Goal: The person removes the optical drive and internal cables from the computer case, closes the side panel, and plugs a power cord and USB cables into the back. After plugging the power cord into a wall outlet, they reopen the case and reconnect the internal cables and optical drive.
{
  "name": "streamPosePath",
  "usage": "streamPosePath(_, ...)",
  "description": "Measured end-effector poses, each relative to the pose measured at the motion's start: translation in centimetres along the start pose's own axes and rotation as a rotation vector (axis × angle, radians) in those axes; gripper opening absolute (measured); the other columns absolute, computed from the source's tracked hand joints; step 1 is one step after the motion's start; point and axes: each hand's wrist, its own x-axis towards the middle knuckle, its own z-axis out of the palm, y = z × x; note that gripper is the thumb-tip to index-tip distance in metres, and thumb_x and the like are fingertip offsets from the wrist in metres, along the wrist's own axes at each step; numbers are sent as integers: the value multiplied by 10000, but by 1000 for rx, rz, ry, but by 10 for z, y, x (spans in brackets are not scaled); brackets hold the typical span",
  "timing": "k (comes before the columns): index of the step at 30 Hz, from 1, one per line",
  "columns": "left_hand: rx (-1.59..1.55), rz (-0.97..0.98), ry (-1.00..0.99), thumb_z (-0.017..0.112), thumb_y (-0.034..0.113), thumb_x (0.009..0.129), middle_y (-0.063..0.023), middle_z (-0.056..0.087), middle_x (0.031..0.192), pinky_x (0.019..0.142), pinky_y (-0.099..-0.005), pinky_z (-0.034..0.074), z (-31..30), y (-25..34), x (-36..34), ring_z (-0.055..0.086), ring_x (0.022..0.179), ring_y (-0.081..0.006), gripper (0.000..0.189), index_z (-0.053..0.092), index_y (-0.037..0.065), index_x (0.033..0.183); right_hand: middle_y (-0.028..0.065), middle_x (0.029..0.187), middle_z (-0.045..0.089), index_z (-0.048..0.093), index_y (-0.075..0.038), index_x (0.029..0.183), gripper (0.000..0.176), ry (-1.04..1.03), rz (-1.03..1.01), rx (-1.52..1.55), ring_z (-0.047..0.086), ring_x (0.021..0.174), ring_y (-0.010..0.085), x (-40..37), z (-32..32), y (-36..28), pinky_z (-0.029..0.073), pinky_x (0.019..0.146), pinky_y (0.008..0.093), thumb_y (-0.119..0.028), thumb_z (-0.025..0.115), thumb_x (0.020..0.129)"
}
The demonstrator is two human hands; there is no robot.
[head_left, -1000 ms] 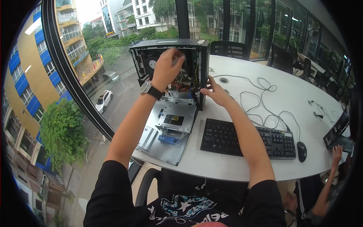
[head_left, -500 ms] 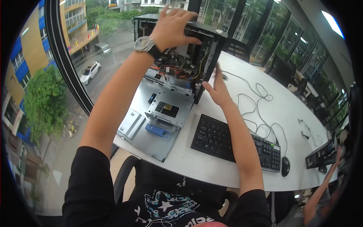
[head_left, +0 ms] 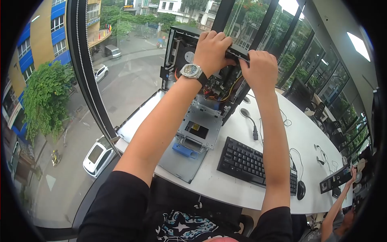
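An opened desktop computer case (head_left: 217, 88) stands tilted at the window end of the table, with its circuit board and orange and yellow wires exposed. My left hand (head_left: 213, 52), wearing a watch, is closed over the top edge of the case. To its right, my right hand (head_left: 261, 72) is wrapped round the same edge near the corner. A metal drive bracket (head_left: 197, 135) with a blue plastic latch (head_left: 184, 151) is folded out in front of the case. Beneath that lies a flat metal panel (head_left: 181, 170). My hands and left forearm hide part of the interior.
A black keyboard (head_left: 242, 163) lies under my right forearm, with a mouse (head_left: 301, 190) beside it. A power cable's plug (head_left: 255, 134) rests right of the case on the white table (head_left: 209, 189). Another person's arm (head_left: 338, 201) reaches to a black computer unit (head_left: 335, 179).
My right hand has risen from the case's right side to its top edge. My left hand stays on the top and has closed over the edge. The view has shifted.
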Motion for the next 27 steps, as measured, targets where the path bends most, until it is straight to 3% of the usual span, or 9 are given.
streamPosePath(7,-31,-35,27,896,391,599,-19,634,929,907,-415,426,-3,6,3,600,959,-256,484,670,148,951,62,884,730,716,-110,902,262,-170,246,-150,723,883,266,21,13,-26,556,768,401,-333,802,791)
streamPosePath(18,-67,-35,52,913,417,583,-26,657,939,928,-423,421,-4,7,2,608,971,-265,522,693,145,971,56,907,733,714,-100,902,287,-158,159,-114,720,904,245,19,13,-14,560,771,383,-346,813,792)
streamPosePath(23,-59,-44,35,918,396,576,-15,660,945,937,-425,423,-1,8,3,612,982,-261,510,688,146,957,71,928,715,698,-99,928,179,-156,78,-108,706,948,252,16,14,-5,556,795,396,-237,761,832)
streamPosePath(27,-42,-55,40,918,394,589,-14,655,943,938,-409,432,-1,6,-4,615,986,-251,511,681,147,969,70,939,716,692,-95,944,199,-185,67,-123,705,952,260,16,12,-7,560,790,401,-239,767,828)
